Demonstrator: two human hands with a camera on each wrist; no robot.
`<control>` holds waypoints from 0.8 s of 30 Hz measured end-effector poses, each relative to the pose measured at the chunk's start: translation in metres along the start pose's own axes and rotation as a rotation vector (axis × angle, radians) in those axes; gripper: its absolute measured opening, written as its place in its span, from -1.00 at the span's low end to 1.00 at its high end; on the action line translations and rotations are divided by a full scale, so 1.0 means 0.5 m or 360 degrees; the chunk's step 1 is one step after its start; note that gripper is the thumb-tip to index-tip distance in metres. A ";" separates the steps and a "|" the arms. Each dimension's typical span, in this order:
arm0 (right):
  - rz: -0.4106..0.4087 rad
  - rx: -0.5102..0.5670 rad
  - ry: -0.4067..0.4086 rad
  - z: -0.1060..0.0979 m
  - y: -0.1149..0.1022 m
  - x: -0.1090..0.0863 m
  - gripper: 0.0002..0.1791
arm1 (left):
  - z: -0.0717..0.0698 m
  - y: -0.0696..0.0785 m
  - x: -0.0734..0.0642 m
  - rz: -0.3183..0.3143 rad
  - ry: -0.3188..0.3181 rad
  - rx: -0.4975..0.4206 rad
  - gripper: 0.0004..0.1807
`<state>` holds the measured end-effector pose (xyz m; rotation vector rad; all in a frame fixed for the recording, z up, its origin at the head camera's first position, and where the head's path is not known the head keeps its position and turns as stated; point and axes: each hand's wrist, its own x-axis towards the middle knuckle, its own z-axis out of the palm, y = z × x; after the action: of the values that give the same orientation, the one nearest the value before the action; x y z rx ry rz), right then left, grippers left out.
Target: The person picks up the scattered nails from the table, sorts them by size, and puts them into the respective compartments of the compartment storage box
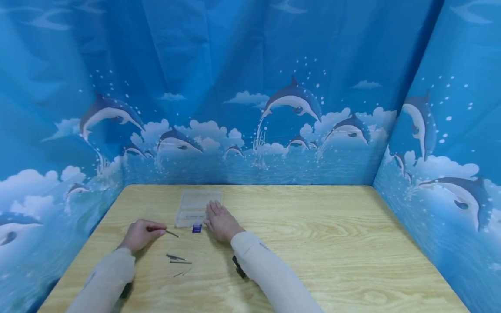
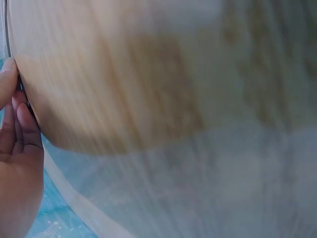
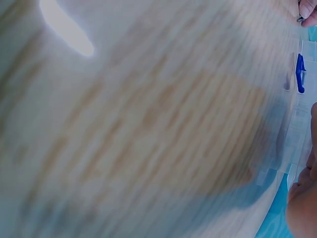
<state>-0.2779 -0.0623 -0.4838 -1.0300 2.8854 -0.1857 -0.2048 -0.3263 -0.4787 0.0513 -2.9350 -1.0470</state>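
Note:
My left hand (image 1: 141, 234) pinches a thin dark metal nail (image 1: 172, 233) between thumb and fingertips, its free end pointing right. In the left wrist view the fingers (image 2: 30, 121) sit at the left edge, with the nail (image 2: 7, 29) rising from them. Across the gap, my right hand (image 1: 222, 221) lies with straight fingers at the right side of a clear plastic box (image 1: 188, 218), whose transparent lid (image 1: 199, 198) is folded back. A blue-purple latch (image 1: 197, 228) marks the box's near side. From the right wrist, the latch (image 3: 300, 74) and clear wall show beside that hand.
Several nails (image 1: 181, 262) lie on the wood-grain table (image 1: 332, 243) in front of the hands, with smaller thin pins (image 1: 178, 274) nearer the front. A blue dolphin-print curtain (image 1: 235, 65) hangs around the table's back and sides.

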 end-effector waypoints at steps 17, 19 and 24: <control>-0.0002 -0.0013 0.0009 0.002 -0.001 0.003 -0.36 | 0.001 -0.003 -0.003 0.0054 0.0016 0.0018 -0.81; -0.0002 -0.0012 0.0007 0.001 -0.001 0.002 -0.36 | 0.001 -0.001 -0.005 0.0051 0.0020 0.0012 -0.81; -0.0006 -0.0008 0.0001 -0.002 -0.001 -0.001 -0.36 | -0.003 0.000 -0.011 0.0073 0.0035 -0.0019 -0.79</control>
<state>-0.2770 -0.0623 -0.4825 -1.0361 2.8866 -0.1792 -0.1994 -0.3270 -0.4776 -0.0044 -2.8952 -1.0511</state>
